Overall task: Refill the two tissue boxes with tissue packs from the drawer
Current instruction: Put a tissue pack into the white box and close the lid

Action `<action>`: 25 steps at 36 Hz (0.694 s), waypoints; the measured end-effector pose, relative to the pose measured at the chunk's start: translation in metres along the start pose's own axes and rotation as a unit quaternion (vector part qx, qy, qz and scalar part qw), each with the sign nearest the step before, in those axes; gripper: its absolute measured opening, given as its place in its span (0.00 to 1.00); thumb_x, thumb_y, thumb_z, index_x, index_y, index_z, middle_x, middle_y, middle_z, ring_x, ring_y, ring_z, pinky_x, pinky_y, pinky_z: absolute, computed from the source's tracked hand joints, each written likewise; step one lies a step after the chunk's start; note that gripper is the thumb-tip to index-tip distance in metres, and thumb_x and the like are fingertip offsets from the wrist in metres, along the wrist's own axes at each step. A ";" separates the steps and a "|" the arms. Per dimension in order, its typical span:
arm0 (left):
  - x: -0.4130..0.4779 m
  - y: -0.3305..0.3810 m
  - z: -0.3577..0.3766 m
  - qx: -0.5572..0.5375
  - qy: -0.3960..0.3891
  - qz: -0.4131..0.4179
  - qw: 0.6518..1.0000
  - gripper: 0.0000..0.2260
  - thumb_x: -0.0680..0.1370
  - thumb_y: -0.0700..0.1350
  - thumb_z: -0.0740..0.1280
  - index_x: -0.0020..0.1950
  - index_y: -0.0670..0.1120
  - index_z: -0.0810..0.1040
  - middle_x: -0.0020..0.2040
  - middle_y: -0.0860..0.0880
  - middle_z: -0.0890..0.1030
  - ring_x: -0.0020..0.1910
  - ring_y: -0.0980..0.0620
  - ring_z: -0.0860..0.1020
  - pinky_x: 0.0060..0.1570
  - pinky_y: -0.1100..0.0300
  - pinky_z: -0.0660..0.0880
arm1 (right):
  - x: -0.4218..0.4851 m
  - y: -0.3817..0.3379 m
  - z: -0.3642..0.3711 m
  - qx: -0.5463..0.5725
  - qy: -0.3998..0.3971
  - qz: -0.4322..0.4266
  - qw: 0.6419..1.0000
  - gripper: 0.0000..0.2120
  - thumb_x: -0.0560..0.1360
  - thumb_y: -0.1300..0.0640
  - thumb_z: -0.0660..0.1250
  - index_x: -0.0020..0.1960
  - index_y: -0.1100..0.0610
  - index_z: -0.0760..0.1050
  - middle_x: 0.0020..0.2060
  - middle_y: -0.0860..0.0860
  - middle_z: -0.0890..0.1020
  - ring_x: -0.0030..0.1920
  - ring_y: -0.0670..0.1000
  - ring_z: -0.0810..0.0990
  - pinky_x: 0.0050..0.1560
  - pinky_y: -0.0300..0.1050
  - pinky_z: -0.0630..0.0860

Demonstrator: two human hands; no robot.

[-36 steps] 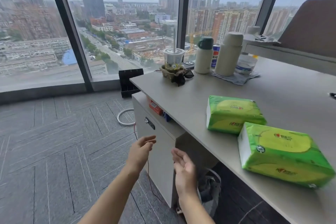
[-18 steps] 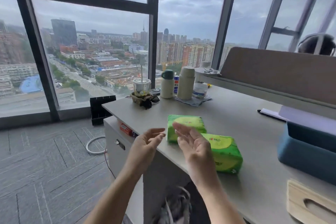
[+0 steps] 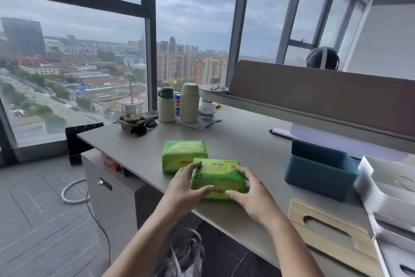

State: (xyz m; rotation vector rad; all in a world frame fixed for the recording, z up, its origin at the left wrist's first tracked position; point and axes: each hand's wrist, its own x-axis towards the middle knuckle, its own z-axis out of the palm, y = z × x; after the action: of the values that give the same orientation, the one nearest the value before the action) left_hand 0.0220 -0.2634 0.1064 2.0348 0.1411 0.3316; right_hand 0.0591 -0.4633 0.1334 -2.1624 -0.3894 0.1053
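Two green tissue packs lie on the grey desk [image 3: 242, 142]. The nearer pack [image 3: 219, 176] sits close to the front edge, and both hands clasp it: my left hand [image 3: 185, 188] on its left end, my right hand [image 3: 251, 193] on its right end. The farther pack [image 3: 183, 155] lies just behind it, untouched. To the right stands a blue open tissue box [image 3: 321, 174]. A wooden lid with an oval slot [image 3: 330, 234] lies at the near right, beside a white tissue box [image 3: 386, 189]. The drawer cabinet [image 3: 112, 189] under the desk is closed.
At the desk's far end stand two flasks [image 3: 189, 102], a can, a plastic cup with a straw [image 3: 131, 108] and a tub. A brown divider panel [image 3: 314, 94] runs along the right, with a person's head behind it. A white cable ring [image 3: 73, 191] lies on the carpet.
My view rose from the cabinet to the desktop. Both hands came up from beside the cabinet and closed on the nearer green pack.
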 end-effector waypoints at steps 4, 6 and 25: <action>-0.006 0.025 0.015 0.023 0.017 0.018 0.999 0.31 0.66 0.53 0.75 0.68 0.58 0.71 0.63 0.55 0.73 0.65 0.56 0.72 0.69 0.57 0.68 | -0.001 -0.001 -0.011 0.012 0.047 -0.001 0.999 0.25 0.71 0.57 0.73 0.65 0.47 0.69 0.59 0.48 0.76 0.56 0.48 0.76 0.54 0.40 0.71; -0.005 0.040 0.023 0.036 0.025 0.033 0.998 0.27 0.70 0.48 0.75 0.67 0.58 0.71 0.62 0.55 0.71 0.63 0.57 0.71 0.66 0.61 0.67 | -0.002 -0.001 -0.023 0.015 0.065 -0.004 0.998 0.24 0.72 0.58 0.73 0.65 0.48 0.70 0.58 0.47 0.75 0.55 0.48 0.75 0.51 0.37 0.69; 0.032 0.213 0.206 -0.059 0.012 0.270 0.961 0.25 0.70 0.44 0.75 0.64 0.59 0.73 0.62 0.57 0.69 0.63 0.56 0.70 0.62 0.64 0.68 | -0.049 0.060 -0.243 -0.044 0.346 -0.103 0.932 0.22 0.70 0.56 0.75 0.61 0.46 0.74 0.54 0.44 0.80 0.55 0.46 0.78 0.55 0.41 0.75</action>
State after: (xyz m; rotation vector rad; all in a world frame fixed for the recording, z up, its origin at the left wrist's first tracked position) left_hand 0.1036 -0.5308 0.2096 1.9233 -0.4205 0.6875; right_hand 0.0803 -0.7013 0.2237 -2.0698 -0.2030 -0.7847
